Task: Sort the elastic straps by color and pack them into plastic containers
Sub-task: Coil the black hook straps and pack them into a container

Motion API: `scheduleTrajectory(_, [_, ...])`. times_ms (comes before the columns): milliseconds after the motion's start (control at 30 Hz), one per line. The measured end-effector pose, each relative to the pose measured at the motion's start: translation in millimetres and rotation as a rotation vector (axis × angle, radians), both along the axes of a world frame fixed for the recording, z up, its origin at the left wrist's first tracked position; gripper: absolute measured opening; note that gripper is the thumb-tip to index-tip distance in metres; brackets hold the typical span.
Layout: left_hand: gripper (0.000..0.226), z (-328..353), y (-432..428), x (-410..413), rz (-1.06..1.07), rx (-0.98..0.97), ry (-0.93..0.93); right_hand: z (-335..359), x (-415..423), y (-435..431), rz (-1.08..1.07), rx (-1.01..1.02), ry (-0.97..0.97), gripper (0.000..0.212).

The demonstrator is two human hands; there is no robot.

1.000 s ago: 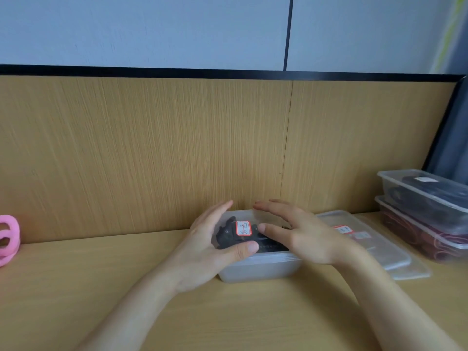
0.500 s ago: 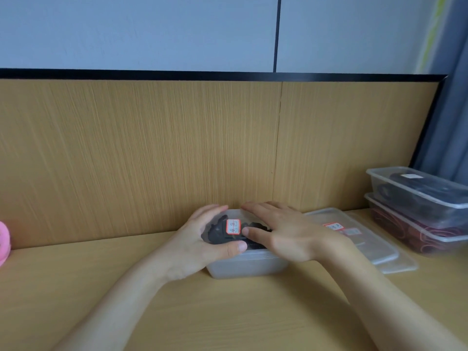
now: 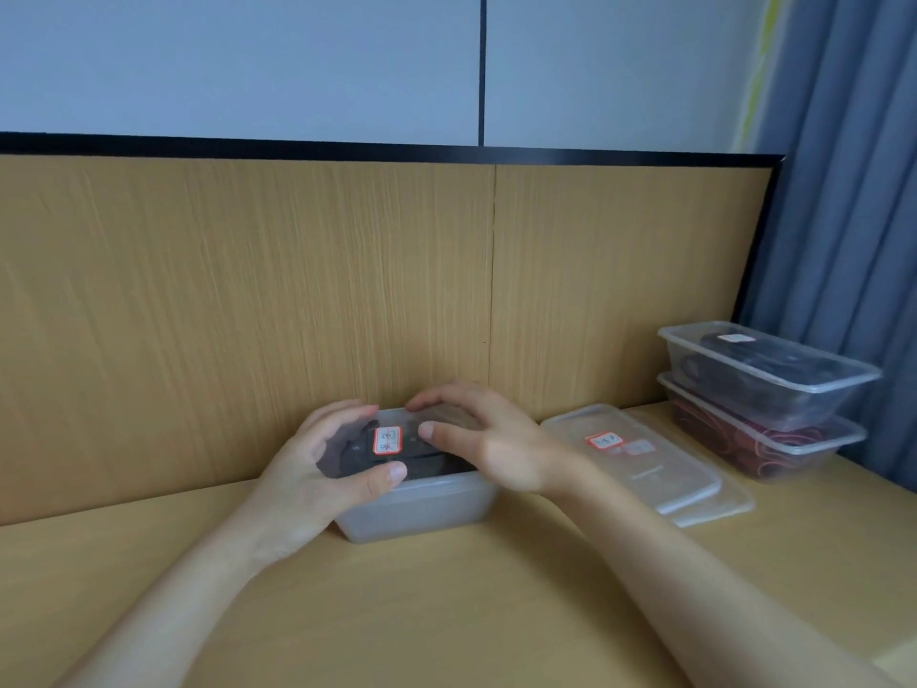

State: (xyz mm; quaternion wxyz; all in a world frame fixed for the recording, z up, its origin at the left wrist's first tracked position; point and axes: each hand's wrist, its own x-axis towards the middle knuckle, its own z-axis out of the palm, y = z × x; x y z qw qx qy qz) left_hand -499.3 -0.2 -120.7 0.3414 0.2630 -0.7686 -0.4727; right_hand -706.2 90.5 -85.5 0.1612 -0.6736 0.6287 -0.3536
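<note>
A clear plastic container (image 3: 422, 511) stands on the wooden table against the back panel. Dark black straps (image 3: 431, 469) show through it. Its clear lid (image 3: 402, 424) lies on top and carries a red-bordered label (image 3: 387, 439). My left hand (image 3: 317, 469) grips the container's left end, thumb on the front rim and fingers curved over the far rim. My right hand (image 3: 489, 446) rests on the right part of the lid, its thumb pressing down beside the label and its fingers reaching to the far edge.
Two loose lids (image 3: 655, 469) lie stacked to the right, one with a red-bordered label. Farther right, a closed container of black straps (image 3: 764, 384) sits on a closed container of red bands (image 3: 759, 451). A blue curtain (image 3: 843, 216) hangs at the right edge.
Both hands have come down onto the lid, and my left fingers have curled over the container's end. The view has swung right, so the pink object at the left is out of sight.
</note>
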Motion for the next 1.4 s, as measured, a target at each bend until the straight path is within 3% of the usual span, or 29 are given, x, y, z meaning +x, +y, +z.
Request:
scheduleTrajectory(67, [0.075, -1.5, 0.7, -1.4, 0.018, 0.012, 0.042, 1.1, -2.8, 1.7, 0.024, 0.037, -0.001, 0.042])
scheduleTrajectory(200, [0.073, -2.9, 1.0, -2.1, 0.046, 0.050, 0.069, 3.6, -8.2, 5.8, 0.046, 0.141, 0.214, 0.086])
scheduleTrajectory(300, [0.075, -1.9, 3.5, -0.8, 0.042, 0.111, 0.078, 2.5, -8.5, 8.0, 0.044, 0.173, 0.284, 0.098])
scheduleTrajectory(433, [0.080, -2.9, 4.4, 0.9, 0.049, 0.127, 0.076, -2.1, -5.5, 9.2, 0.006, 0.103, 0.264, 0.093])
scheduleTrajectory(633, [0.097, -4.7, 2.0, 7.7, 0.020, 0.206, 0.124, -6.0, -7.1, 10.3, -0.027, 0.059, 0.060, 0.096])
scheduleTrajectory(700, [0.091, -4.1, 2.6, 9.0, 0.028, 0.253, 0.151, -6.8, -8.5, 11.3, -0.031, 0.045, 0.011, 0.094])
scheduleTrajectory(867, [0.047, -1.4, 6.7, 8.5, -0.038, 0.308, 0.231, -6.7, -6.1, 13.5, -0.018, -0.009, -0.096, 0.089])
scheduleTrajectory(1400, [0.063, -0.1, 6.3, 10.4, 0.000, 0.280, 0.241, -3.4, 0.5, 20.0, 0.008, -0.056, -0.230, 0.072])
